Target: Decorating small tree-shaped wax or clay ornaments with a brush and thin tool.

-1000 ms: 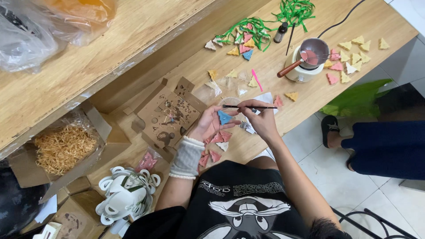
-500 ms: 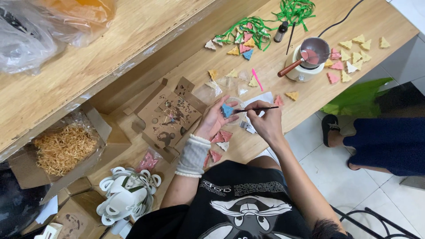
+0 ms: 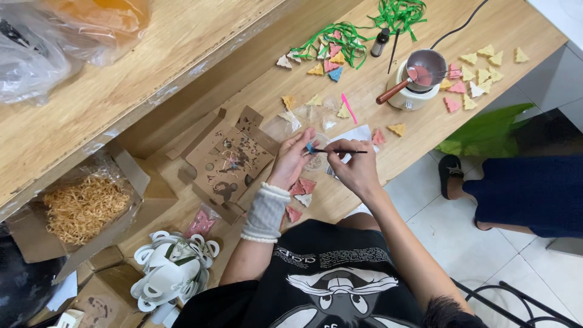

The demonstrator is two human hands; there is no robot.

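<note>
Our left hand pinched a small blue triangle while our right hand gripped a thin brush against it; unpainted yellow triangles waited at two o'clock.

Near the bench's far edge we see green ribbon and a small melting pot holding pink wax. At its left end we find a box of straw shreds and a stained cardboard sheet.
</note>
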